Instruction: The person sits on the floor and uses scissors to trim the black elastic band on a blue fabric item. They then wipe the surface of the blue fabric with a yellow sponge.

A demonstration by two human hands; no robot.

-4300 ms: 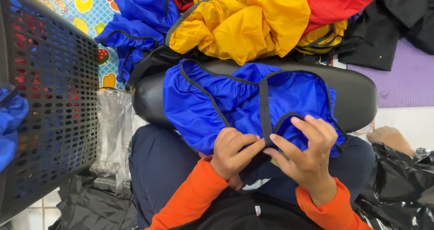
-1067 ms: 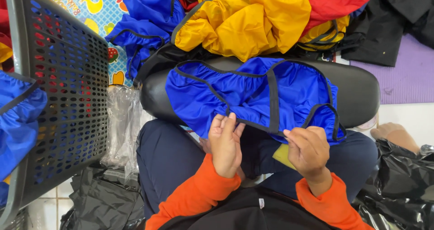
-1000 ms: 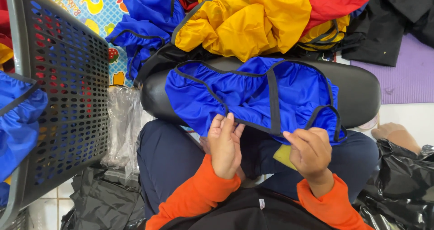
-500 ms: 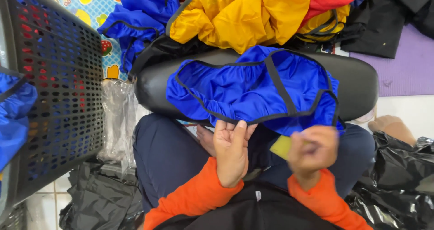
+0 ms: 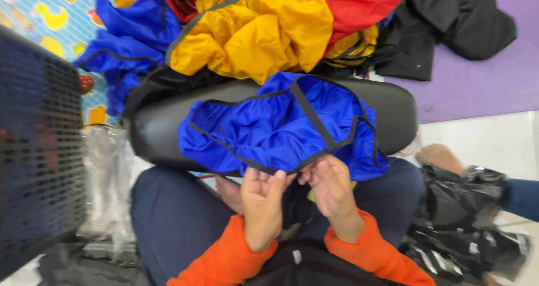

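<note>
A blue garment with black trim (image 5: 275, 128) lies spread over a black padded stool (image 5: 151, 131) in front of me. My left hand (image 5: 261, 204) and my right hand (image 5: 331, 190) meet at the garment's near hem, fingers pinching the black edge. Both orange sleeves rest over my dark blue trousers (image 5: 179, 218). A small yellow-green piece shows just under my right hand, mostly hidden.
A heap of yellow (image 5: 258, 33), red (image 5: 359, 5), blue (image 5: 135, 33) and black (image 5: 449, 27) garments lies beyond the stool. A black perforated basket (image 5: 39, 151) stands at the left, with clear plastic wrap (image 5: 106, 173) beside it. Black plastic bags (image 5: 471, 224) lie at the right.
My hands were apart at the hem; now they have come together at its middle and grip the edge. The view has shifted, so the stool and garment sit further right.
</note>
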